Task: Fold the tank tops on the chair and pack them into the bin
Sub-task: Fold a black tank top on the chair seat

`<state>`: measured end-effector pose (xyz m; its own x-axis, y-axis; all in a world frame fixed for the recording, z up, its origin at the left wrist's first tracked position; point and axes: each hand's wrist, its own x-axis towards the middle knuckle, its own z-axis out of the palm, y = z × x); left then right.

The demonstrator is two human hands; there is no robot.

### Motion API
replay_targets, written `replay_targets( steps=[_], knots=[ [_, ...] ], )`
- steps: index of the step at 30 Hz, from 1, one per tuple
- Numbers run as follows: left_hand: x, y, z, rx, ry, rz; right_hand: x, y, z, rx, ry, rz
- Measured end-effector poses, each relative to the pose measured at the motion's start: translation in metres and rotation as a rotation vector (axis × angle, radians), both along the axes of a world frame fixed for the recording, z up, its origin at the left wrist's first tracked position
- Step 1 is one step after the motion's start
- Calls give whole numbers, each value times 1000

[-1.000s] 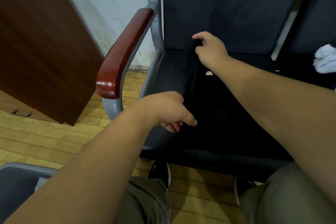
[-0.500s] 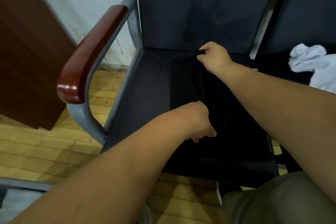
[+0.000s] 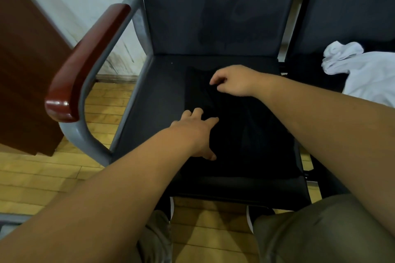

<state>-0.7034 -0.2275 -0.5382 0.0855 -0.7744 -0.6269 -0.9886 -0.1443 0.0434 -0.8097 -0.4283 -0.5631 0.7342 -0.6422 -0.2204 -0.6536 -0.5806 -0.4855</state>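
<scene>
**While the top lies on the seat, two hands set up the fold**

Head view, and it's the only one we get. The black top (image 3: 245, 134) is spread across the seat of the chair (image 3: 213, 17), dark on dark, so its edges are hard to trace.

Left hand (image 3: 195, 132) is down flat on the near-left part of the cloth. Its fingers are straight and spread, gripping nothing, just pressing.

Right hand (image 3: 234, 80) sits farther back, toward the backrest, fingers curled down onto the fabric. It looks like a pinch on a ridge of cloth. That's my reading, given black on black.

So this looks like the fold itself, one hand anchoring and one carrying. To do it well, the flat palm should hold its ground as the hinge line. The pinching hand should bring its edge over low and in one sweep, keeping the cloth taut so the thin fabric doesn't bunch. After that, line up the edges and smooth from the crease outward. It also pays to keep the bundle back from the front lip of the seat, where it could slide off.

Over on the next seat to the right, well apart, a white garment (image 3: 363, 74) lies crumpled. The bin is not in view, so packing waits.
</scene>
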Motion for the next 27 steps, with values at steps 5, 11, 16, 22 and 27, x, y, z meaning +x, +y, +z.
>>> replay_targets(
  steps=[5, 11, 16, 22, 27],
  knots=[
    [0, -1, -2, 27, -155, -62, -2, 0, -3, -72, 148, 84],
    [23, -6, -1, 85, -243, 11, -1, 5, -3, 4, 145, 52],
    [43, -2, 3, 91, -236, 16, -11, 11, 7, -23, 34, -72],
    [7, -2, 17, -234, 6, -53, -56, 4, 15, -126, 66, -263],
    [-54, 4, 21, -160, 242, -50, -92, -9, 4, -153, 302, -356]
  ],
)
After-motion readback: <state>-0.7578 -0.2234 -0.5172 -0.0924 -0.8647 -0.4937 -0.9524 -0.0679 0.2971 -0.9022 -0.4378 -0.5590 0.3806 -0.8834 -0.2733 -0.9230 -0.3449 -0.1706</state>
